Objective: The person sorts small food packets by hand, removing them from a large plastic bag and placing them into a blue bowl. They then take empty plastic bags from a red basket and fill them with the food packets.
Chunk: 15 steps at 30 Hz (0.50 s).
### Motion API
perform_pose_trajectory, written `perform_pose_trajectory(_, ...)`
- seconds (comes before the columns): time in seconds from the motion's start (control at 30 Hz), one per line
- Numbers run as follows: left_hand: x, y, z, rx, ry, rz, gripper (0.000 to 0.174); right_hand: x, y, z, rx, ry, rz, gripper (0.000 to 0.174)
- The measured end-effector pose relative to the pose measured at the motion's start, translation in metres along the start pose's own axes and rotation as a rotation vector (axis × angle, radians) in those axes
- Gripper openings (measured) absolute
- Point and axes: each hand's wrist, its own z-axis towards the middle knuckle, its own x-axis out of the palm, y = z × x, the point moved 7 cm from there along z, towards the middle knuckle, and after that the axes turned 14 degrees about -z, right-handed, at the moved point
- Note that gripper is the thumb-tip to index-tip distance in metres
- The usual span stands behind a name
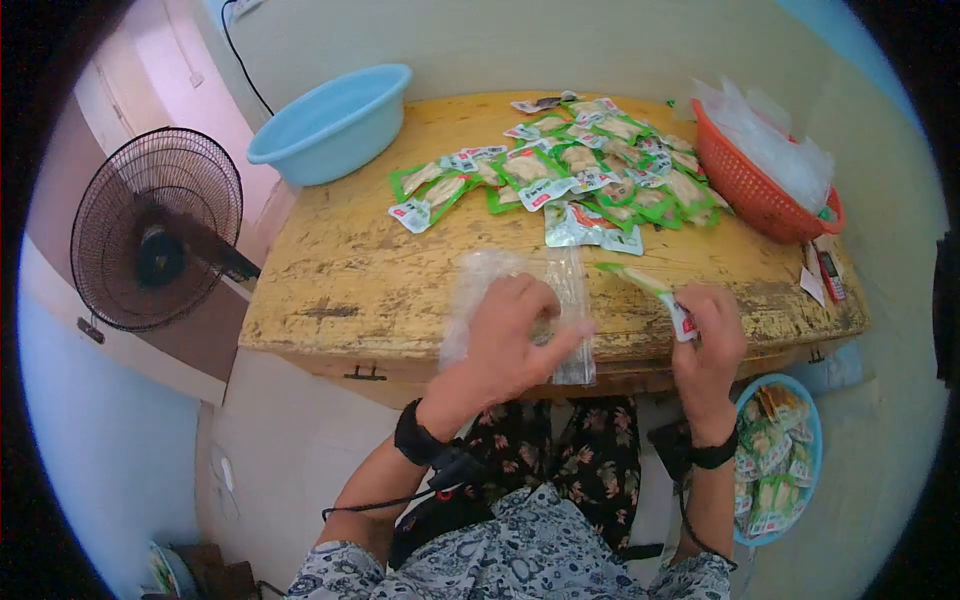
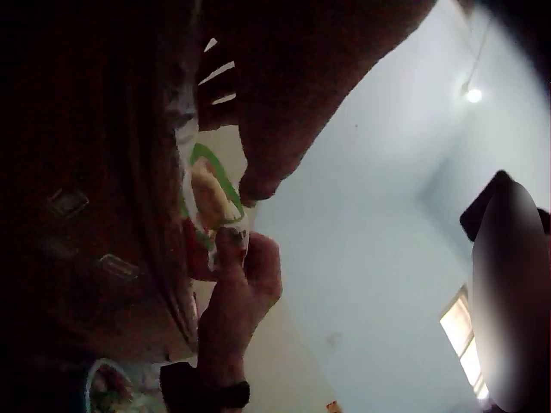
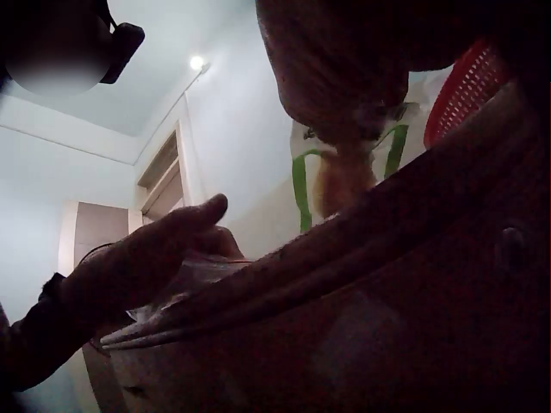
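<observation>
My right hand [image 1: 711, 335] pinches a small sealed food packet [image 1: 655, 291] by its white printed end, near the table's front edge. This packet is clear with green borders and something pale inside; in the left wrist view the packet [image 2: 212, 194] stands tilted up from the fingers. My left hand [image 1: 515, 335] lies over clear plastic bags [image 1: 570, 315] at the front edge, thumb spread away from the fingers. Seen from the right wrist, the left hand [image 3: 168, 245] rests on the crinkled plastic. A pile of similar packets [image 1: 600, 165] covers the table beyond both hands.
A blue basin [image 1: 335, 125] stands at the table's back left. At the right edge a red basket [image 1: 755, 180] holds clear plastic bags. Below on the right, a blue tub [image 1: 815, 450] contains several packets. A black fan [image 1: 155, 230] stands left of the worn wooden table [image 1: 330, 270].
</observation>
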Motion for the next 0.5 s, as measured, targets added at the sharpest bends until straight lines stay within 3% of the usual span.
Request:
perform_pose_trajectory(0.07, 0.008, -0.017, -0.001, 0.126, 0.011, 0.203, 0.044, -0.002, -0.002, -0.008, -0.01, 0.02, -0.027, 0.026)
perform_pose_trajectory(0.17, 0.018, -0.022, -0.001, 0.182, -0.064, 0.221, 0.049, -0.004, -0.005, -0.016, -0.022, 0.045, -0.075, 0.026)
perform_pose_trajectory(0.27, 0.024, -0.022, -0.002, 0.22, -0.117, 0.275, 0.043, 0.0, -0.016, -0.024, 0.001, 0.089, -0.035, 0.026)
perform_pose_trajectory(0.37, 0.026, -0.011, -0.005, 0.129, -0.08, 0.267, 0.032, -0.003, -0.022, -0.029, 0.033, 0.115, 0.006, 0.028)
perform_pose_trajectory(0.47, 0.02, -0.005, -0.008, 0.138, -0.057, 0.184, 0.019, -0.001, -0.038, -0.037, 0.118, 0.163, 0.175, 0.031)
perform_pose_trajectory(0.5, 0.016, -0.004, -0.009, 0.133, -0.029, 0.127, 0.016, -0.001, -0.044, -0.039, 0.224, 0.186, 0.287, 0.03)
